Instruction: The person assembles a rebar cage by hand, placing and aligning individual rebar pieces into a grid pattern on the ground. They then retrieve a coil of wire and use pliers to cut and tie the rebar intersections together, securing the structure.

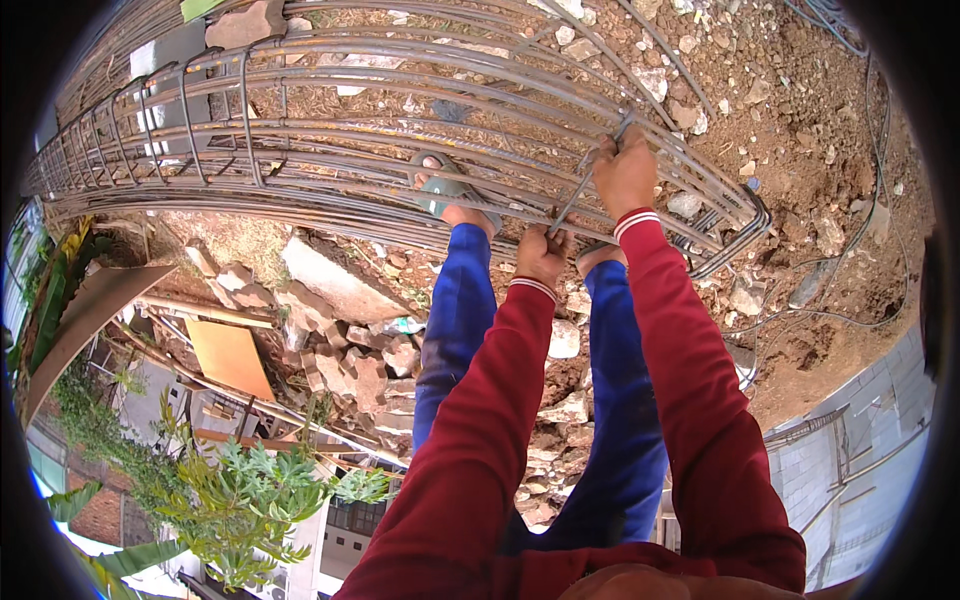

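Observation:
Long steel reinforcing bars (385,95) run lengthwise from the far left to the right in front of me, forming a cage. Across their right part lies a thin rebar stirrup (577,195), only partly visible. My right hand (626,178) is closed around its far side, near a corner. On its near end, my left hand (543,256) pinches with bent fingers, low against the nearest bars. Several fitted stirrups (247,120) ring the cage at the left. More stirrups (745,237) are bunched at the right end of the bars.
My sandalled left foot (440,185) stands among the bars. Broken blocks and rubble (345,370) lie behind my legs, beside a pale slab (340,280). Stony soil (800,150) spreads to the right, with a thin cable (880,150). A grey wall (860,460) stands at lower right.

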`<state>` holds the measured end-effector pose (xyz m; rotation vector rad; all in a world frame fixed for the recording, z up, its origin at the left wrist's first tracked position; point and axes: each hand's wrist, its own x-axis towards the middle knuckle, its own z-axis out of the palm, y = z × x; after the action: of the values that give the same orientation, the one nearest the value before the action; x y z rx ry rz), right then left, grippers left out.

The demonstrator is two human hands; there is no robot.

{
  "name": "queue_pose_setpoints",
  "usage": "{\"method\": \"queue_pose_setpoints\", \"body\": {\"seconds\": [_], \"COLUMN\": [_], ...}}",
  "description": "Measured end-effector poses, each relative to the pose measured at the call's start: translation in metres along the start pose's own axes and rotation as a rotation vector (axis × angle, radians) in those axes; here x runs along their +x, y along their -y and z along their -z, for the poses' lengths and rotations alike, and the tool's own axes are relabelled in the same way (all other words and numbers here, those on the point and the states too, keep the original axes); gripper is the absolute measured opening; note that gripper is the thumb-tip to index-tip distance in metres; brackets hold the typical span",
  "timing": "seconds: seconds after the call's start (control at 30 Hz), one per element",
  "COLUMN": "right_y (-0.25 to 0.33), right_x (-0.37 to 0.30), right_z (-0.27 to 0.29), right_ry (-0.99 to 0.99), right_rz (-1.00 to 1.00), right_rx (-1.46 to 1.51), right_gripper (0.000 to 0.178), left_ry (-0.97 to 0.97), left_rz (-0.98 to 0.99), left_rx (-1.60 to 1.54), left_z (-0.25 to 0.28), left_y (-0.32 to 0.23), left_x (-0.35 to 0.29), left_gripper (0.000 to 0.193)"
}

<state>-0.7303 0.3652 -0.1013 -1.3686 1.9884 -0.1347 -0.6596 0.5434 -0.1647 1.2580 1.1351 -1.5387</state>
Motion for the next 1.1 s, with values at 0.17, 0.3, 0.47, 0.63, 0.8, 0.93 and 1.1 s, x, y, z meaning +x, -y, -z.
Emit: {"method": "queue_pose_setpoints", "body": {"seconds": [0.17,0.3,0.47,0.63,0.8,0.93,1.1], "right_y": [0.075,0.119,0.179,0.234,0.264,0.269,0.270], "right_x": [-0.002,0.000,0.000,0.002,0.005,0.003,0.004], "right_z": [-0.044,-0.057,-0.099,-0.138,-0.159,-0.155,-0.154], "right_ry": [0.031,0.111,0.159,0.221,0.226,0.257,0.220], "right_rz": [0.110,0.056,0.139,0.133,0.116,0.090,0.082], "right_rx": [-0.017,0.082,0.182,0.289,0.285,0.300,0.248], "right_gripper": [0.016,0.015,0.014,0.016,0.016,0.015,0.014], "left_ry": [-0.093,-0.112,-0.070,-0.084,-0.118,-0.143,-0.211], "left_rz": [-0.074,-0.095,-0.201,-0.265,-0.307,-0.298,-0.253], "left_rx": [-0.015,-0.035,-0.152,-0.177,-0.150,-0.122,-0.012], "left_z": [0.004,-0.005,-0.009,-0.008,-0.009,-0.005,-0.008], "left_y": [-0.078,-0.114,-0.170,-0.243,-0.281,-0.290,-0.297], "left_x": [-0.011,-0.029,-0.049,-0.066,-0.074,-0.074,-0.075], "left_gripper": [0.034,0.032,0.033,0.037,0.037,0.032,0.029]}}
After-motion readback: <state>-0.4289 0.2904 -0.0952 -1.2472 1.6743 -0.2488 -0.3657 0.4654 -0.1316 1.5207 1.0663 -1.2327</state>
